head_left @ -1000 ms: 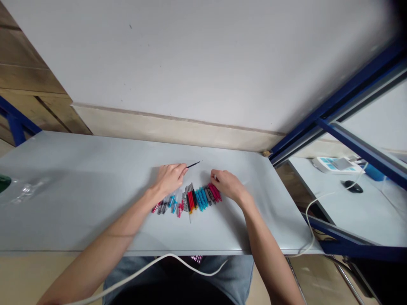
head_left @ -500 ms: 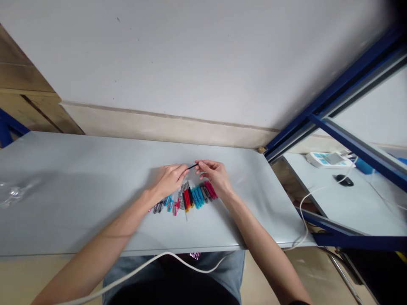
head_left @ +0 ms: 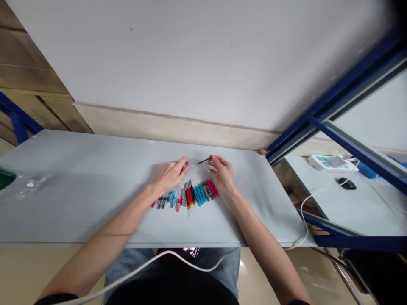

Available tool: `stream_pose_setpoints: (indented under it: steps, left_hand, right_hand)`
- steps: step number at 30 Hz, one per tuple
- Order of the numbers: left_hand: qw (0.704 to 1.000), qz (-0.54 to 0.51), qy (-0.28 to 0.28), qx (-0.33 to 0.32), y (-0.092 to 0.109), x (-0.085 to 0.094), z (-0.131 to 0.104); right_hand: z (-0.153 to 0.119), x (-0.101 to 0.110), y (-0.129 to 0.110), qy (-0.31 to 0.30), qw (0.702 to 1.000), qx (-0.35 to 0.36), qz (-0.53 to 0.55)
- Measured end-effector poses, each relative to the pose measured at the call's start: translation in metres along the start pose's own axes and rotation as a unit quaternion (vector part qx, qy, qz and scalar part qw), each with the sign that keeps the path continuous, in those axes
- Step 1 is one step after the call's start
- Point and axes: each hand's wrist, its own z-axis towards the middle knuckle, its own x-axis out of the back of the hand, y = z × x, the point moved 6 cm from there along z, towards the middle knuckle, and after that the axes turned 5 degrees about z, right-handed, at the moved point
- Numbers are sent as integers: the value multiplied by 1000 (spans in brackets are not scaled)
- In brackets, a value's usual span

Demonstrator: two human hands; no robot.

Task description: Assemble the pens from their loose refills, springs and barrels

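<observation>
Between my hands, above the table (head_left: 104,186), a thin dark refill (head_left: 204,161) with a yellow part is held. My left hand (head_left: 173,173) pinches the pale left end, which may be a clear tube. The dark right end is pinched by my right hand (head_left: 221,171). Below them lie several red and black refills (head_left: 190,194), blue pen parts (head_left: 199,194), grey parts (head_left: 207,191) and pink parts (head_left: 212,188) side by side. Clear pieces with coloured caps (head_left: 171,199) lie under and beside my left wrist.
Clear plastic wrapping (head_left: 30,184) and a green object (head_left: 6,178) are at the far left. A white cable (head_left: 303,212) runs over the table's right front corner. Beyond a blue frame (head_left: 356,135), a black mouse (head_left: 347,183) and white device (head_left: 330,163) sit on another table.
My hands have moved apart, my right hand going right and slightly up. More of the dark refill and its yellow part now shows. The camera view has shifted a little.
</observation>
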Motion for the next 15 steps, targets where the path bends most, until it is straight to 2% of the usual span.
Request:
stream_pose_setpoints:
  steps: [4, 7, 10, 15]
  left_hand:
    - [998, -10, 32, 47, -14, 15, 7]
    - [995, 8, 25, 101, -28, 28, 8]
    - [989, 18, -25, 148, -44, 38, -2]
    - [976, 41, -118, 179, -64, 42, -40]
  right_hand:
    - [9, 11, -1, 19, 1000, 4, -17]
    - [13, 13, 0, 9, 997, 19, -72]
    - [13, 8, 2, -17, 993, 30, -109]
    - [5, -6, 4, -78, 984, 33, -156]
